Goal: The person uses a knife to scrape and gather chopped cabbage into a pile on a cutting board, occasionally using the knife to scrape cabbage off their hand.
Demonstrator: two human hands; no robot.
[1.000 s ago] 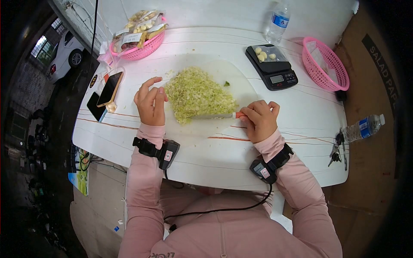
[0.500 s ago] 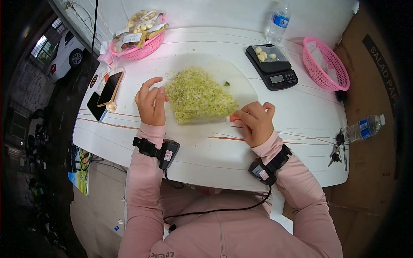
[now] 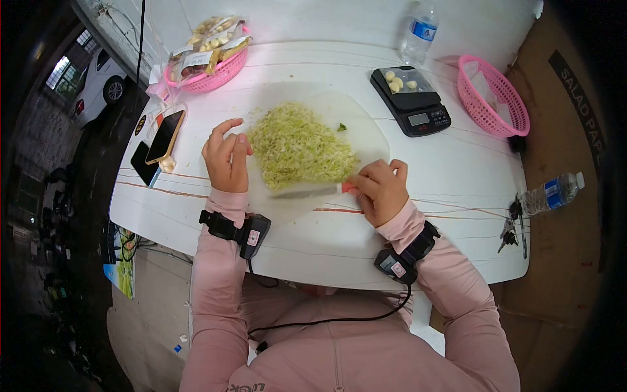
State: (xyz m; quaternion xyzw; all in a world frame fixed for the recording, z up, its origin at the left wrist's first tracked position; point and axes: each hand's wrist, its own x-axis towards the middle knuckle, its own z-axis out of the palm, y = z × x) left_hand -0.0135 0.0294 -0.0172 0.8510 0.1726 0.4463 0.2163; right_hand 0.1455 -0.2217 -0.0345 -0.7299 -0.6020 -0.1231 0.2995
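Observation:
A pile of finely chopped pale-green vegetable [image 3: 300, 145], perhaps cabbage, covers much of a whitish cutting board [image 3: 366, 127]. My right hand [image 3: 382, 193] is closed around the reddish handle of a knife [image 3: 307, 193]. The blade lies along the near edge of the pile, pointing left. On the pile's left side is my left hand [image 3: 227, 155], raised with fingers apart and bent, holding nothing. A small dark-green leaf scrap [image 3: 342, 127] rests on the board right of the pile.
At back left a pink basket [image 3: 212, 80] holds bagged food. A black scale [image 3: 411, 104] bears a bag of pale round pieces. Another pink basket [image 3: 493, 98], water bottles [image 3: 419, 36] and keys [image 3: 509, 232] are to the right. Phones [image 3: 166, 136] lie on the left.
The knife has shifted slightly left and toward me with my right hand, and more of its blade shows in front of the pile. My left hand has hardly moved.

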